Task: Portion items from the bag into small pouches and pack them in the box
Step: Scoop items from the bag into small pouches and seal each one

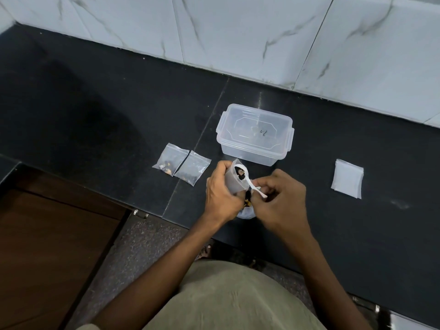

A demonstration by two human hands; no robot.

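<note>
two filled pouches point(182, 166) lie left of our lidded box point(254, 134), unpacked; left hand point(222, 194) grips a third pouch point(234, 178), right hand point(279, 198) pinches the spoon point(252, 184) filling it.

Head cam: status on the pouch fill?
Left hand holds open pouch. Right hand tips spoon into it. Two filled pouches left of closed box. Nothing in the way.

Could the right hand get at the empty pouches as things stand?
Probably yes, but not freely: the empty pouches lie in the open on the counter to its right, yet the right hand has a grip on the spoon.
</note>
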